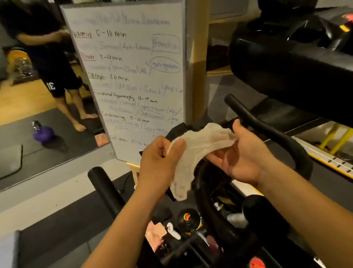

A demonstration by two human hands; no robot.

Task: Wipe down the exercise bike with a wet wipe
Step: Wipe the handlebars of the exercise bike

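Note:
A crumpled white wet wipe [196, 153] hangs between both hands above the black exercise bike. My left hand [159, 163] pinches its left end in a closed fist. My right hand [241, 156] is palm up with fingers spread, and the wipe's right end drapes over its fingers. Under the hands are the bike's black handlebars: the left bar [105, 189] and the right curved bar [266, 126]. A red knob [257, 266] sits low on the bike frame.
A whiteboard [136, 73] with a workout list leans ahead. Left of it, a wall mirror shows a standing person [54, 65] and a purple kettlebell [43, 134]. A large black machine [303, 58] looms at right. Small items, including a bottle [188, 219], lie in the bike's tray.

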